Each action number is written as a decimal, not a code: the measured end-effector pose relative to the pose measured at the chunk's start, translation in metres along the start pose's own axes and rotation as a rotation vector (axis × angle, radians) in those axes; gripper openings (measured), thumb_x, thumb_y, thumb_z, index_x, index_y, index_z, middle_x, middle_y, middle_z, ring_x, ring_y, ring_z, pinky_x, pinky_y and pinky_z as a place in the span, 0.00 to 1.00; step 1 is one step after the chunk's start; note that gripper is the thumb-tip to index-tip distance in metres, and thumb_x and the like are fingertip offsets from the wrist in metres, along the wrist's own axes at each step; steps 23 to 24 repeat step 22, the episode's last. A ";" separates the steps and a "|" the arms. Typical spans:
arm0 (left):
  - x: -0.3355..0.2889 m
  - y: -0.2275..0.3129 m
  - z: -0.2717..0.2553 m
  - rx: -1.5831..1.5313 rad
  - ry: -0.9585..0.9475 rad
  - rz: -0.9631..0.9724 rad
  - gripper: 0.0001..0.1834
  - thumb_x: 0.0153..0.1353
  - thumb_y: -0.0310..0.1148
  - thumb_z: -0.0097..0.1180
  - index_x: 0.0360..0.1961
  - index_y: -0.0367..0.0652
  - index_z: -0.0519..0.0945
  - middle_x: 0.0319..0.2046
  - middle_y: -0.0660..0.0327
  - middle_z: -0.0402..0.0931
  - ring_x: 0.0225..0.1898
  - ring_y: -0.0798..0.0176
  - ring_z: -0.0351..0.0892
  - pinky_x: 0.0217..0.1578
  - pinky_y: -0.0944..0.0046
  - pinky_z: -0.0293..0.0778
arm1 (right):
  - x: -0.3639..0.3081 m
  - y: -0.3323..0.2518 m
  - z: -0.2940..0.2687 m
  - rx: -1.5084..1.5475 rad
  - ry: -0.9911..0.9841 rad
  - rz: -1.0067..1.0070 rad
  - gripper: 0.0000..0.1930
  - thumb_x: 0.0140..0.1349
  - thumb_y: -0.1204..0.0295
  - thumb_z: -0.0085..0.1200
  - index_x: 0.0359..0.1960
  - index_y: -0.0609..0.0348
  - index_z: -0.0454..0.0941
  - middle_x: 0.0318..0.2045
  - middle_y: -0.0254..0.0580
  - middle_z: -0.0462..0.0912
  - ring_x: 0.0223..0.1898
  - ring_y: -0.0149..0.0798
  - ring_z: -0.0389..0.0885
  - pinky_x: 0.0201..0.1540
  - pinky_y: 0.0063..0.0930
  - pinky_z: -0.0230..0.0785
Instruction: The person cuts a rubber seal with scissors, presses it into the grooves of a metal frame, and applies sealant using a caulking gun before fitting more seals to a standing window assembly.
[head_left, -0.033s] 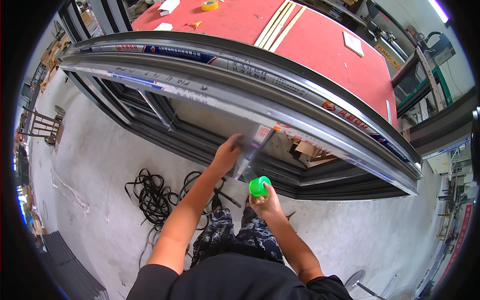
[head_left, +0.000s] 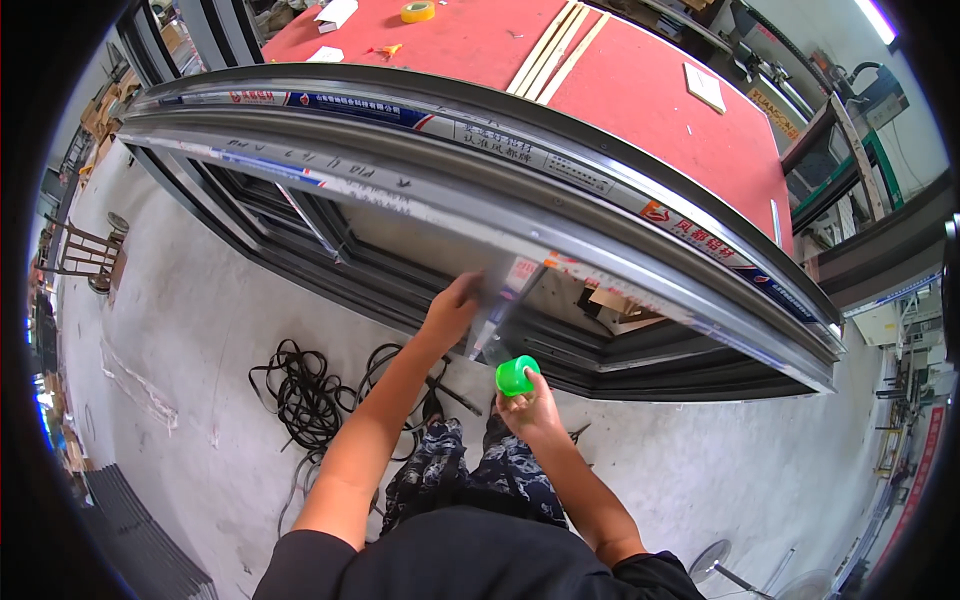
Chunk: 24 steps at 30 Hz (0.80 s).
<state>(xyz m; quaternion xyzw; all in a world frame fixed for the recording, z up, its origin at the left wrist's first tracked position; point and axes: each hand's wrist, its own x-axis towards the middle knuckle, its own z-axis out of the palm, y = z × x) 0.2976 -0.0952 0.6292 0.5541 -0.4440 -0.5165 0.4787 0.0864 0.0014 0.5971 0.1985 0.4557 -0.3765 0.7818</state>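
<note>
A roll of tape with a bright green core sits in my right hand, fingers and thumb closed round it. A clear strip runs from the roll up toward the short upright bar of a large dark grey window frame. My left hand reaches to the left edge of that bar. Its fingertips are blurred and partly hidden there, so their grip does not show. The frame stands in front of me, with printed protective film along its rails and handwritten marks on the near one.
Behind the frame lies a red-topped table with wooden strips, a yellow tape roll and a white block. A tangle of black strapping lies on the floor by my feet. At left is a wooden chair; at lower right, a fan.
</note>
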 end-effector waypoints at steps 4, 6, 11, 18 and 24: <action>-0.047 -0.004 -0.020 0.198 -0.008 -0.084 0.19 0.60 0.25 0.50 0.55 0.40 0.75 0.31 0.66 0.75 0.31 0.70 0.69 0.34 0.67 0.69 | -0.005 0.019 -0.011 0.004 0.072 0.011 0.24 0.61 0.61 0.61 0.55 0.54 0.68 0.51 0.42 0.76 0.49 0.45 0.76 0.50 0.41 0.73; -0.081 -0.038 -0.042 0.268 -0.043 -0.145 0.17 0.60 0.27 0.52 0.51 0.38 0.76 0.34 0.65 0.77 0.32 0.67 0.72 0.37 0.66 0.71 | -0.001 0.034 -0.017 -0.022 0.105 0.016 0.24 0.62 0.60 0.60 0.55 0.54 0.67 0.50 0.42 0.75 0.47 0.45 0.77 0.47 0.41 0.74; -0.146 -0.020 -0.022 -0.256 -0.056 -0.061 0.16 0.64 0.31 0.55 0.52 0.38 0.75 0.37 0.65 0.75 0.32 0.69 0.74 0.36 0.67 0.73 | 0.055 0.025 -0.114 0.086 0.022 0.049 0.18 0.67 0.59 0.49 0.52 0.54 0.72 0.43 0.43 0.81 0.42 0.43 0.80 0.45 0.40 0.75; -0.200 -0.066 -0.052 -0.845 0.353 -0.629 0.13 0.57 0.18 0.47 0.43 0.40 0.73 0.24 0.61 0.72 0.25 0.65 0.73 0.29 0.65 0.73 | 0.001 0.050 -0.062 -0.084 0.291 0.009 0.19 0.58 0.64 0.57 0.51 0.54 0.74 0.42 0.39 0.81 0.46 0.43 0.79 0.51 0.36 0.69; -0.222 -0.156 -0.113 -0.816 0.309 -0.578 0.19 0.56 0.23 0.51 0.51 0.44 0.70 0.31 0.58 0.78 0.36 0.58 0.76 0.44 0.54 0.73 | -0.006 0.057 -0.083 -0.089 0.349 -0.060 0.27 0.56 0.65 0.59 0.57 0.56 0.68 0.53 0.41 0.76 0.56 0.44 0.73 0.63 0.44 0.62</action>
